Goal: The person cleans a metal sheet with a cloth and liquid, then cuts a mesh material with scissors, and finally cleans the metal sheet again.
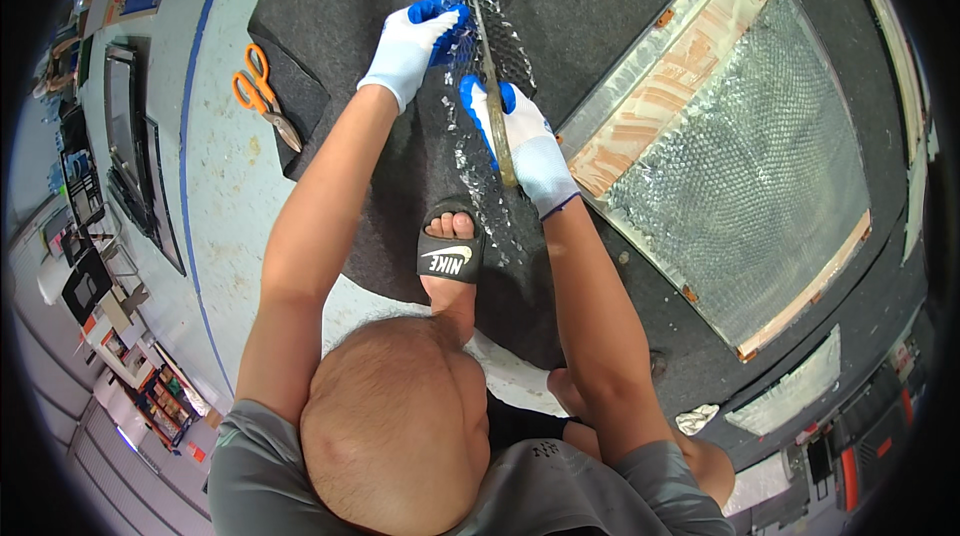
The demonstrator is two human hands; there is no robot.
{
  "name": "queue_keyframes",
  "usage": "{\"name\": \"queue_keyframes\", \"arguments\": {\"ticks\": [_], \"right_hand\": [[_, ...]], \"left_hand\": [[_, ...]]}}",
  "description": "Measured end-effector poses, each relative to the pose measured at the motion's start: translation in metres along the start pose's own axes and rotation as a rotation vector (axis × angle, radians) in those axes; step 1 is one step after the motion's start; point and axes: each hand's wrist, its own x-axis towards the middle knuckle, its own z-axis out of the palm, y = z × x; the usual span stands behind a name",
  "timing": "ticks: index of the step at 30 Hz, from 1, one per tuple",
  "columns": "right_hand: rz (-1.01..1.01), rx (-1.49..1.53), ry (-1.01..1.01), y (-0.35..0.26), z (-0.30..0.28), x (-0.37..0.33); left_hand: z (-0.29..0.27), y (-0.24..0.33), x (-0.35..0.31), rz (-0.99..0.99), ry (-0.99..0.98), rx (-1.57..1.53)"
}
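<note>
Head view: left hand (412,44) in a white-and-blue glove grasps the clear bubble-wrap strip (480,96) on the dark grey floor mat (600,6); right hand (525,141) clenches long scissors (492,86) cutting it.

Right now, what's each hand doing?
Left hand: closed, gripping the bubble wrap.
Right hand: closed on scissors, cutting the wrap.
</note>
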Motion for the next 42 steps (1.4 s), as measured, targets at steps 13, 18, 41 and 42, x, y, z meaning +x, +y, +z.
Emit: {"name": "queue_keyframes", "arguments": {"ticks": [13,18,41,42], "right_hand": [[-0.031,0.187,0.006,-0.002,0.005,-0.019],[0.160,0.221,-0.102,-0.014,0.000,-0.021],[0.036,0.284,-0.082,-0.008,0.006,-0.008],[0.059,0.222,0.000,-0.008,0.007,-0.005]], "left_hand": [[-0.023,0.004,0.012,-0.033,-0.079,0.028],[-0.027,0.007,0.010,-0.037,-0.117,0.015],[-0.010,0.003,-0.019,-0.103,-0.094,0.203],[-0.008,0.003,-0.023,-0.106,-0.102,0.214]]}}
